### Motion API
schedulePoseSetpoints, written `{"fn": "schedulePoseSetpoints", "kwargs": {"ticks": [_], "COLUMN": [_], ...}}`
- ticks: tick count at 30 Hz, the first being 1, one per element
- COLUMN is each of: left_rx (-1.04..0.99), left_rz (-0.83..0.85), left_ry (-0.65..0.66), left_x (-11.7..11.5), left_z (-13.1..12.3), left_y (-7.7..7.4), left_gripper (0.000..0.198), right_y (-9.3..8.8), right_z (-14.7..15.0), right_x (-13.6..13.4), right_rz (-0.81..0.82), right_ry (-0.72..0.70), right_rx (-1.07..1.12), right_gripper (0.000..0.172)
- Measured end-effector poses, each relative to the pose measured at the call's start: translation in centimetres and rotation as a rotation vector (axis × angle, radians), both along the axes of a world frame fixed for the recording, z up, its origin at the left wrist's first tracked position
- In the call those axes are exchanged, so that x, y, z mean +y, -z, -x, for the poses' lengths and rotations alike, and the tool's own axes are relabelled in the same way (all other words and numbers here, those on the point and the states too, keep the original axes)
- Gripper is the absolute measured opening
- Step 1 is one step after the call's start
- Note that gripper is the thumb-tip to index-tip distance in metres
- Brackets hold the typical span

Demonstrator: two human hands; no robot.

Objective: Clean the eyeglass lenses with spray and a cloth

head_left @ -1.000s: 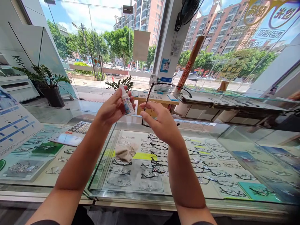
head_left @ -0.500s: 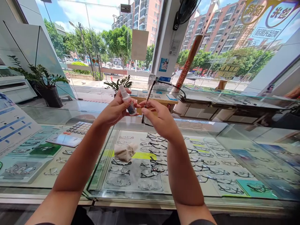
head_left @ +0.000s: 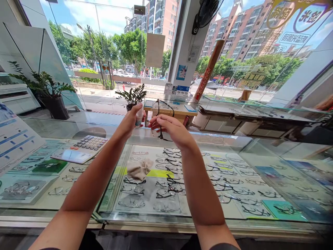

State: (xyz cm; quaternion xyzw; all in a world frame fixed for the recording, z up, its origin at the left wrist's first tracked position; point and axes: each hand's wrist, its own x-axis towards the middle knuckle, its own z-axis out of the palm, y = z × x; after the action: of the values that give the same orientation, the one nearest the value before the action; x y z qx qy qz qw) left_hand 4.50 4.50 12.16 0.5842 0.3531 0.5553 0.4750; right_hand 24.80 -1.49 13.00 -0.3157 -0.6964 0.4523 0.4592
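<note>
My left hand [head_left: 132, 119] is closed round a small white spray bottle [head_left: 139, 119], held out over the far part of the glass counter [head_left: 234, 146]. Right beside it, my right hand [head_left: 170, 129] pinches a pair of black-framed glasses [head_left: 159, 118], whose temples stick up above my fingers. The bottle and the glasses nearly touch. A crumpled beige cloth [head_left: 139, 169] lies on the counter glass below my hands. Under the glass, several glasses frames [head_left: 171, 180] are laid out in rows.
A calculator [head_left: 90, 143] and a phone [head_left: 70, 156] lie on the counter to the left. Potted plants stand at the far left [head_left: 48, 88] and behind my hands [head_left: 133, 95]. Another glass case [head_left: 260, 111] runs along the window on the right.
Both hands have moved lower and farther from me. The bottle has tipped from upright and is now mostly hidden in my left hand. The glasses have turned, temples now pointing up.
</note>
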Motion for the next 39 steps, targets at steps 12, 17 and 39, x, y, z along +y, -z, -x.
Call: {"fn": "schedulePoseSetpoints", "kwargs": {"ticks": [12, 17, 39], "left_rx": [0.077, 0.074, 0.237], "left_rz": [-0.070, -0.057, -0.121], "left_ry": [-0.054, -0.090, 0.016], "left_x": [-0.3, -0.3, -0.4], "left_z": [-0.1, -0.3, 1.3], "left_y": [-0.1, 0.0, -0.7], "left_gripper": [0.056, 0.054, 0.051], "right_y": [-0.2, -0.1, 0.4], "right_z": [0.3, 0.2, 0.0], "right_x": [-0.3, -0.1, 1.3], "right_rz": [0.017, 0.034, 0.072], "right_ry": [-0.056, -0.048, 0.112], "right_rx": [0.001, 0.001, 0.181], "right_gripper": [0.027, 0.027, 0.033]}}
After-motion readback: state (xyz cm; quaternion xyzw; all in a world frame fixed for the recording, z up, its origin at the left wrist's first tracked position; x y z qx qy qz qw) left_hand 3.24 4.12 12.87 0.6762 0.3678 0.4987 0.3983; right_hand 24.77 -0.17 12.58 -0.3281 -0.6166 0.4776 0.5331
